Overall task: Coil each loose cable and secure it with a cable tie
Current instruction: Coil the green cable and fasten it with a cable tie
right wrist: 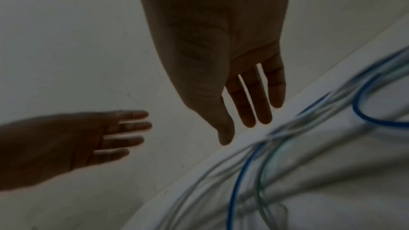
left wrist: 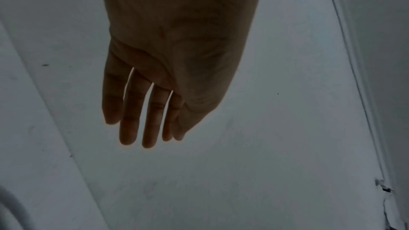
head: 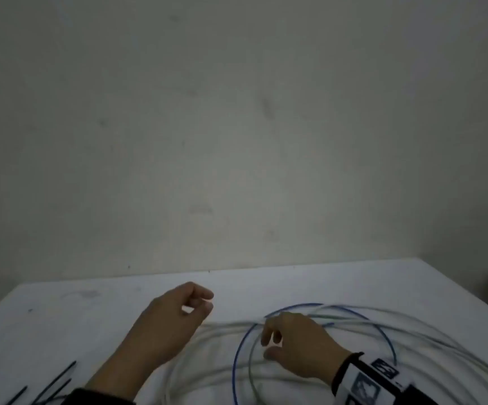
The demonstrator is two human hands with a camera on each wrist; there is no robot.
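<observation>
Loose cables lie tangled on the white table (head: 90, 317): a blue cable (head: 236, 355) in a wide loop, several pale grey cables (head: 216, 328) and a thin greenish one (head: 251, 366). My right hand (head: 267, 347) hovers over the left side of the blue loop, fingers bent down, holding nothing. In the right wrist view its fingers (right wrist: 256, 111) are straight above the blue cable (right wrist: 236, 181). My left hand (head: 204, 302) hangs further left above bare table, loosely curled and empty. Its fingers (left wrist: 148, 128) look straight in the left wrist view.
Several black cable ties (head: 58, 378) lie at the table's near left corner. A plain wall (head: 236, 141) rises directly behind the table's far edge. The cables run off toward the right edge (head: 470, 346). A marker band (head: 365, 378) sits on my right wrist.
</observation>
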